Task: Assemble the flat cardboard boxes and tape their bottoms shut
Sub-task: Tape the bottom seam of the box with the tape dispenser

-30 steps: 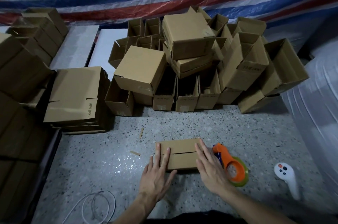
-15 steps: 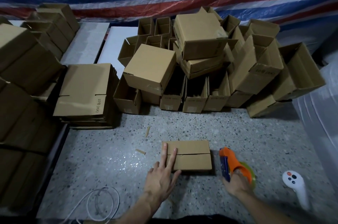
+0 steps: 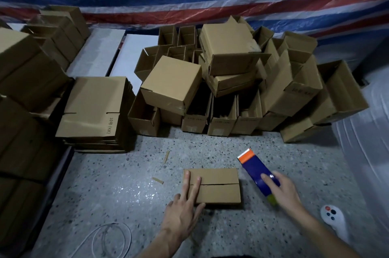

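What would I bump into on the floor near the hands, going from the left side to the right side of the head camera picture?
White cord → left hand → cardboard box → tape dispenser → right hand → white controller.

Presses left hand (image 3: 181, 213) flat on the box (image 3: 219, 192), left end, fingers (image 3: 186, 182) straight. Grips tape dispenser (image 3: 255, 170) in right hand (image 3: 284, 192), just right of the box.

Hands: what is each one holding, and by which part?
The right hand grips the tape dispenser at its near end, cutter pointing away. The left hand holds nothing; its straight fingers press on the box.
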The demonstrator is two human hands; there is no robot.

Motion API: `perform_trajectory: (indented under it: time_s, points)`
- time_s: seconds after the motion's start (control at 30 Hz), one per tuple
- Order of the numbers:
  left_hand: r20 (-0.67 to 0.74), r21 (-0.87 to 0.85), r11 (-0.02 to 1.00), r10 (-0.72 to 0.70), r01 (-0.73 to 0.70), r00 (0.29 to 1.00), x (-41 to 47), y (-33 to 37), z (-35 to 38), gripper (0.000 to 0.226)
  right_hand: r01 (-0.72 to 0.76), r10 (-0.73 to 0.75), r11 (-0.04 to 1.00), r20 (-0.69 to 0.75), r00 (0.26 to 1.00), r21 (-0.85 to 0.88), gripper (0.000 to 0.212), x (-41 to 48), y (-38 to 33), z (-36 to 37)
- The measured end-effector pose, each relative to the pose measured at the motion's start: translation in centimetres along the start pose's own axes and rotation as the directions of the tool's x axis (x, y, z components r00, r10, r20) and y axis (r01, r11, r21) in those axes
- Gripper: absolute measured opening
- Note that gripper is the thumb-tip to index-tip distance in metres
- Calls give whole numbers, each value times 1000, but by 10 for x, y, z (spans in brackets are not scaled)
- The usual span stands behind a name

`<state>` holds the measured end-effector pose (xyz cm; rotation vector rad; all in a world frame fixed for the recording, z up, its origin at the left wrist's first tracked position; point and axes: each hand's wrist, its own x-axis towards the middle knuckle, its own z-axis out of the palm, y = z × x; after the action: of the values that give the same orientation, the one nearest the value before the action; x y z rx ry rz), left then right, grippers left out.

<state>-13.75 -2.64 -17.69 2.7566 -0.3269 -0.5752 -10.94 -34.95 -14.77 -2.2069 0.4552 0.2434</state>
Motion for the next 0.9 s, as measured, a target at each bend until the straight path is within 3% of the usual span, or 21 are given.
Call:
perform_trajectory:
  time_s: [0.2,0.33,0.57,0.63,0.7,0.73,0.8,0.87,0.9]
  points:
    - [6,-55,998,-8,8,1000,0,-1,-2,75,249,-239,935,-69,969,254,35,6,-90,-21]
    - [-1,-86,996,-2,2,1000,-1,-1,-2,75,362,-404,902,162,900,234,33,5,-122,-4]
    - [-29,-169,985,-25,19,999,1,-5,2,62,329,-371,928,363,855,174,59,9,-119,31]
    - [-28,-288,958,-13,5,1000,0,-9,3,57,319,-361,932,375,854,172,61,9,-117,33]
    - [-40,-530,848,-11,-12,999,1,-11,-3,46,303,-352,935,379,856,184,62,9,-116,33]
    - [-53,-674,739,-48,0,997,2,-11,-6,41,301,-353,935,383,854,190,61,9,-115,33]
    - [-2,-895,440,-165,72,986,5,-8,-15,38,293,-348,936,402,847,192,61,9,-113,32]
    - [119,-975,161,-210,154,970,7,0,-32,37,272,-328,944,419,846,188,59,9,-112,32]
    - [168,-980,73,-217,187,962,7,3,-42,33,265,-319,947,424,847,184,58,9,-111,33]
